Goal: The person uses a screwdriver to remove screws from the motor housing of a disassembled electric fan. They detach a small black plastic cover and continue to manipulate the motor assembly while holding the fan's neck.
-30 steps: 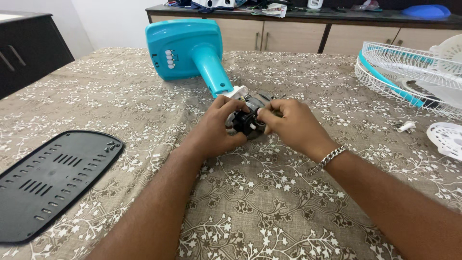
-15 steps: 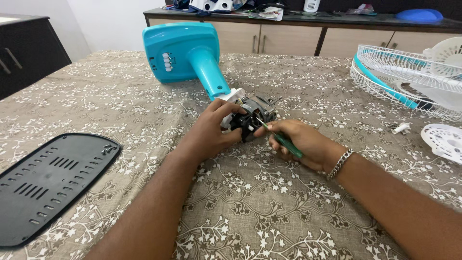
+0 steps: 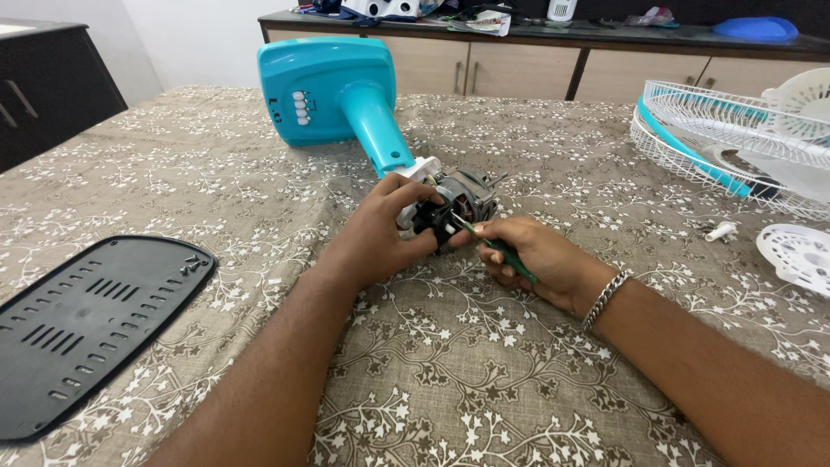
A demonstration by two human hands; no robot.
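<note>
Since the half-second-earlier frame, your right hand [image 3: 538, 262] has shifted little; it remains curled around the green screwdriver [image 3: 506, 255], tip at the fan motor [image 3: 462, 201]. Your left hand [image 3: 386, 229] grips the motor's near side, fingers wrapped on its black part. Motor lies on the floral tablecloth [image 3: 450, 372], joined to the teal fan stand [image 3: 341, 95]. Black slotted cover [image 3: 82, 324] lies far left; white fan grille [image 3: 735, 143] far right.
</note>
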